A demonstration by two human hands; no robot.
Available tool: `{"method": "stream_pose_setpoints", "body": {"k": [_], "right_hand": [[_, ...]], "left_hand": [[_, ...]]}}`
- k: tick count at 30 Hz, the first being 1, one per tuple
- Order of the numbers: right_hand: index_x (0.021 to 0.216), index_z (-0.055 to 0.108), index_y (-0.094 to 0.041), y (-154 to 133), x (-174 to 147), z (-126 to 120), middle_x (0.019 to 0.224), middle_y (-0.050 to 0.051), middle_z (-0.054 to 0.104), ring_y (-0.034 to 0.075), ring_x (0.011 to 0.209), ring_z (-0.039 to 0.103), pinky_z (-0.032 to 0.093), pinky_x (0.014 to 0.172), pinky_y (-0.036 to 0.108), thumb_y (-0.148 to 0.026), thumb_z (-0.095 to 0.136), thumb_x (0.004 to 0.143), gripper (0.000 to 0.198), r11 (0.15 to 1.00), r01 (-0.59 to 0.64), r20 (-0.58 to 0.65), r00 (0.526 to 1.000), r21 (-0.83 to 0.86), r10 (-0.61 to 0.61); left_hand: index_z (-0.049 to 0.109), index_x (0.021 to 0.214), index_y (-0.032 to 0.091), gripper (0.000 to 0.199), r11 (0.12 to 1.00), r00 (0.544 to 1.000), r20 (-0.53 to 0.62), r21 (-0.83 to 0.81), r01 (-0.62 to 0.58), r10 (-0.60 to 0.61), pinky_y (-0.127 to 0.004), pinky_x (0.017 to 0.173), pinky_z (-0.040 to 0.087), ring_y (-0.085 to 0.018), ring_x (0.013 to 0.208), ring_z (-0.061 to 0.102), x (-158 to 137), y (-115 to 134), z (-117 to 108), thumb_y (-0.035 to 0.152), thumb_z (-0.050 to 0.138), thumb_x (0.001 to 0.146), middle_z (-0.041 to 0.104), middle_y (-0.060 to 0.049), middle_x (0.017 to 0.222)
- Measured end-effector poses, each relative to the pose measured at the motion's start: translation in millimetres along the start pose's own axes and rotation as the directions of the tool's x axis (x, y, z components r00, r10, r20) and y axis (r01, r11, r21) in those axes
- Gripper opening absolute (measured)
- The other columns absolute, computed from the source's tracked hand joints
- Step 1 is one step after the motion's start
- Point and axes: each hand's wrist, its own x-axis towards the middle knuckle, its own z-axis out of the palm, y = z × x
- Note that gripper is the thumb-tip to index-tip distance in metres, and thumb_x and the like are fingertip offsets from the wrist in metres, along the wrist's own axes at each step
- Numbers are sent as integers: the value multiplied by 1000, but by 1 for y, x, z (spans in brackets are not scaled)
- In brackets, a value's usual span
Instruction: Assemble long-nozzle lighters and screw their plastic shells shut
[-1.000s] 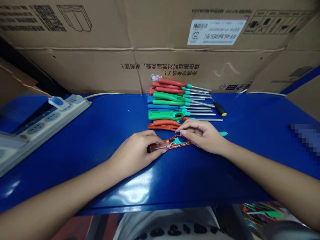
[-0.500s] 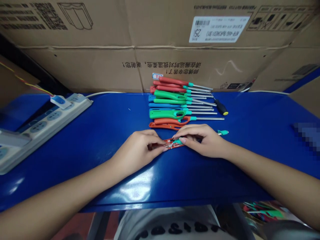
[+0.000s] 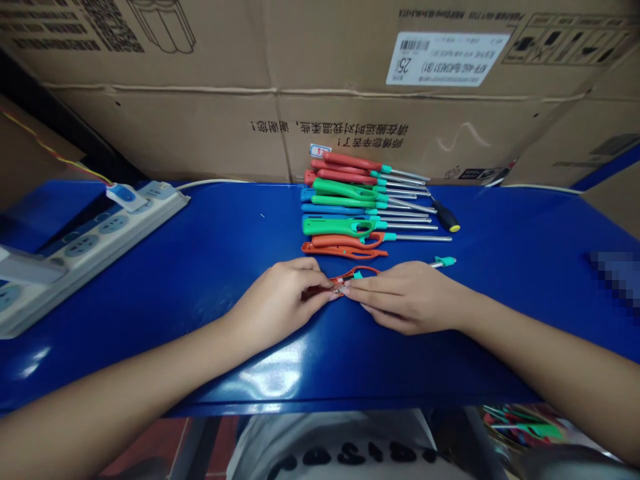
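Between my hands lies an opened orange-red lighter casing (image 3: pixel 367 269), with small inner parts and a turquoise trigger (image 3: pixel 357 275) showing in it. My left hand (image 3: pixel 287 293) is closed around the casing's left end, thumb and fingers pinching it. My right hand (image 3: pixel 415 297) reaches over the casing, its fingers pressed together at the inner parts near my left fingertips. What those fingers pinch is hidden. Just behind, a loose orange casing half (image 3: pixel 345 252) rests on the table. A metal tube with a turquoise tip (image 3: pixel 444 261) sticks out beyond my right hand.
Several long-necked lighters (image 3: pixel 345 193) in red, green, blue and orange lie in a row behind my hands. A screwdriver (image 3: pixel 447 218) is beside their tubes. A power strip (image 3: pixel 95 250) stands at the left of the blue table (image 3: pixel 210 233); a cardboard box (image 3: pixel 200 133) stands behind.
My right hand has turned flatter and its fingertips have shifted left along the casing, uncovering the orange handle loop. My left hand keeps its grip. The view has shifted slightly.
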Motion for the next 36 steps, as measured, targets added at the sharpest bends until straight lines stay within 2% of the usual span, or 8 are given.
{"method": "stream_pose_setpoints", "body": {"k": [5, 12, 16, 20, 23, 27, 31, 36], "right_hand": [[127, 66, -13, -9, 3, -3, 121, 9, 74, 17, 79, 75, 51, 56, 28, -23, 48, 100, 34, 979, 51, 37, 998, -196, -45], [128, 64, -7, -22, 7, 2, 125, 14, 71, 19, 86, 75, 55, 60, 30, -21, 47, 100, 35, 955, 9, 26, 1000, -296, -1], [123, 66, -11, -14, 5, -1, 117, 7, 76, 15, 86, 75, 53, 60, 26, -20, 52, 98, 30, 976, -46, -102, 994, -211, 25], [111, 69, -16, -2, -1, -8, 109, 5, 77, 14, 86, 74, 53, 65, 24, -16, 59, 93, 21, 966, -252, -225, 946, -64, 232], [104, 70, -19, 4, -4, -12, 105, 3, 75, 14, 84, 72, 52, 66, 25, -19, 60, 93, 15, 942, -334, -142, 933, -4, 330], [103, 69, -22, 9, -7, -16, 109, 3, 70, 15, 82, 69, 49, 63, 27, -27, 58, 94, 15, 940, -340, 9, 940, -27, 341], [105, 66, -23, 13, -10, -22, 114, 4, 67, 17, 87, 68, 48, 66, 27, -27, 57, 95, 15, 937, -349, 112, 932, 14, 345], [104, 62, -21, 16, -9, -25, 108, 4, 64, 16, 89, 64, 48, 72, 27, -26, 52, 99, 13, 905, -402, 211, 905, 139, 369]], "left_hand": [[77, 92, 17, 11, 1000, 1000, -1, 18, -6, 6, -24, 67, 48, -15, 76, 65, 0, 0, 0, 20, 67, 93, 68, -4, 85], [76, 97, 18, 18, 981, 999, 27, 194, -25, 20, -28, 72, 51, -18, 81, 68, -5, 4, 1, 26, 60, 98, 68, -5, 90], [75, 102, 18, 22, 962, 999, 36, 270, -31, 22, -29, 75, 55, -17, 82, 69, -9, 9, 1, 27, 56, 100, 68, -5, 93], [74, 101, 19, 20, 939, 999, 32, 342, -44, 35, -28, 73, 55, -17, 81, 68, -11, 11, 0, 28, 56, 100, 69, -5, 92], [72, 102, 18, 20, 904, 998, 10, 422, -63, 64, -32, 73, 55, -21, 87, 67, -10, 11, -2, 31, 57, 100, 69, -5, 94], [70, 105, 17, 20, 870, 992, 0, 480, -111, 126, -39, 77, 55, -25, 92, 63, -11, 14, -4, 31, 59, 98, 70, -6, 96], [71, 107, 17, 19, 867, 991, 35, 482, -129, 129, -39, 73, 56, -25, 88, 64, -14, 15, -3, 29, 59, 98, 71, -6, 95], [71, 113, 16, 24, 892, 989, 53, 426, -148, 139, -39, 75, 57, -23, 85, 66, -15, 11, 0, 25, 51, 102, 72, -6, 93]]}}
